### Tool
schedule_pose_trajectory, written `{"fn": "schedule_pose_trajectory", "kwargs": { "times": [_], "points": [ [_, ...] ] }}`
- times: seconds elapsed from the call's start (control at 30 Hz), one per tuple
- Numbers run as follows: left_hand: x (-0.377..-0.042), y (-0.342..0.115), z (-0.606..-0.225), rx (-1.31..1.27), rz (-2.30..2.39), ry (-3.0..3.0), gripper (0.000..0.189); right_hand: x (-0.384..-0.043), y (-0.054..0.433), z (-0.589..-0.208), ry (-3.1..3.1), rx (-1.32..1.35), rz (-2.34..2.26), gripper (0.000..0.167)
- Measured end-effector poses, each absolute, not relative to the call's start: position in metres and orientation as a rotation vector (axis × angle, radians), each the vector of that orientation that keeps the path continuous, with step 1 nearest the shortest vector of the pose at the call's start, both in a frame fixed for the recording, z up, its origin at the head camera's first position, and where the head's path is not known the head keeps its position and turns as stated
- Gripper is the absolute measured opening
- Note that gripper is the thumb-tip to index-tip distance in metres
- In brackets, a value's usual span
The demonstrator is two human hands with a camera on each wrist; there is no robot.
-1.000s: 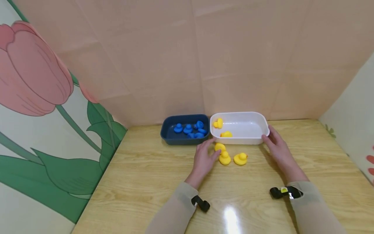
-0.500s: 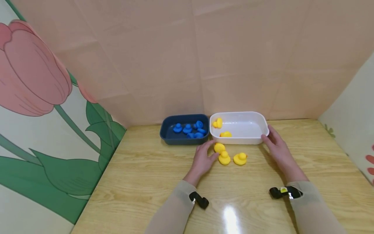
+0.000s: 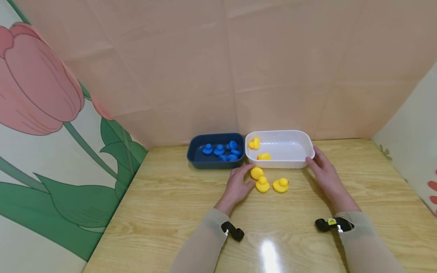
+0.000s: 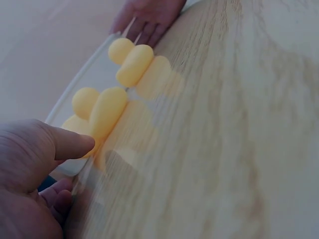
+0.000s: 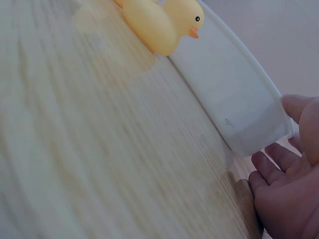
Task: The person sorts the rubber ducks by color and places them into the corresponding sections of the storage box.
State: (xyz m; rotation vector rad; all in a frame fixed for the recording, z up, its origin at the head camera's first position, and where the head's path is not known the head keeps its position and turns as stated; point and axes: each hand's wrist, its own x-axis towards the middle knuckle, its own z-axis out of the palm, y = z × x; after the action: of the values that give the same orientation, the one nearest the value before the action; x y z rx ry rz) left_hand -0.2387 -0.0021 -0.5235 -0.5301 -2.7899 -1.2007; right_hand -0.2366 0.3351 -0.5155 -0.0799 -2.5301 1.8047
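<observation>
My left hand (image 3: 238, 184) is beside the yellow rubber ducks, its fingers loosely bent. In the left wrist view its thumb (image 4: 75, 143) lies close to a duck (image 4: 107, 117); whether they touch I cannot tell. A tipped-over duck (image 3: 257, 173) lies at the white tray's front, an upright duck (image 3: 262, 184) just before it, another duck (image 3: 281, 185) to the right. My right hand (image 3: 324, 172) rests at the right front corner of the white tray (image 3: 283, 164), thumb at the rim (image 5: 286, 117), fingers relaxed. That tray contains two yellow ducks (image 3: 254, 143).
A dark blue tray (image 3: 215, 165) with several blue ducks (image 3: 219, 150) stands left of the white tray, close against it. Behind both is a pinkish cloth backdrop (image 3: 273, 76). The wooden table (image 3: 164, 212) reaches toward me, with a flower-patterned wall (image 3: 44, 83) on the left.
My left hand has drawn back slightly from the ducks, its thumb a little further left. My right hand stays at the tray's corner. The ducks and trays show no clear movement.
</observation>
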Motion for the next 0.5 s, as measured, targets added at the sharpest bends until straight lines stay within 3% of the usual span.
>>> {"fn": "schedule_pose_trajectory", "kwargs": {
  "times": [0.5],
  "points": [
    [-0.2349,0.0015,-0.5219,-0.461,-1.124,-2.826,0.053,-0.2378,0.3359,-0.5166,-2.545,-0.106,1.810,0.090]
  ]
}}
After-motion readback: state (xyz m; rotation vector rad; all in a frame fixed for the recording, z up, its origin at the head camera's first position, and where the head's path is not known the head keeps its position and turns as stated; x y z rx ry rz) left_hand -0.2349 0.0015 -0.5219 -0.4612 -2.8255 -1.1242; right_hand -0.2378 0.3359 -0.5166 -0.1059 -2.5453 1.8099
